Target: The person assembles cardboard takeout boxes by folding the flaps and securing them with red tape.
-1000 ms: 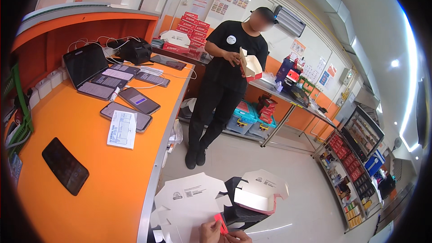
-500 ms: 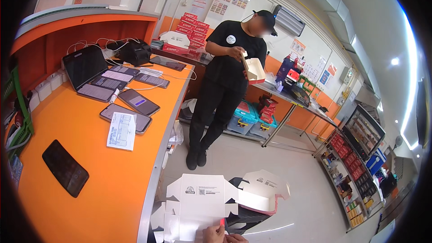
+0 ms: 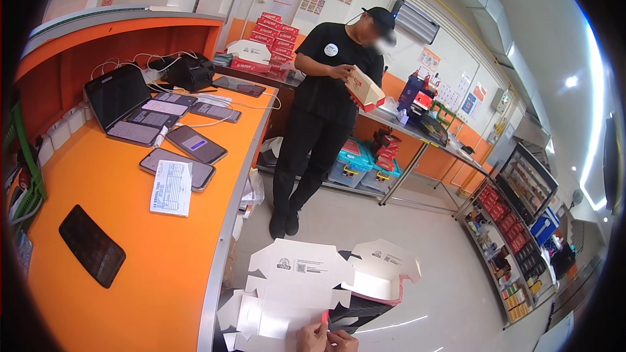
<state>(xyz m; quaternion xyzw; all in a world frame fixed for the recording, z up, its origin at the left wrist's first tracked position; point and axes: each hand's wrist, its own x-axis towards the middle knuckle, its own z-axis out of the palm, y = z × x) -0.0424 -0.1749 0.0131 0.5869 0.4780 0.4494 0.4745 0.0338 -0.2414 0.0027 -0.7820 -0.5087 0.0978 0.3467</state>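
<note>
A white, partly folded cardboard box with printing on its lid and a red outer side spreads out at the bottom middle. On its right edge my left hand is closed, with the fingers pinching a side panel where a strip of red shows. Close beside it, my right hand is curled with its fingertips at the same edge; the lower part of both hands is cut off by the frame. Just beyond to the right, a folded box stands with its lid up on something dark.
To the left runs an orange counter with several phones, a black phone and a paper slip. A person in black stands ahead holding a box. Red boxes are stacked behind; a metal shelf stands right.
The box under my hands has shifted slightly right, with its lid higher in view. My hands stay at its right edge. The other person has swung their box's lid over.
</note>
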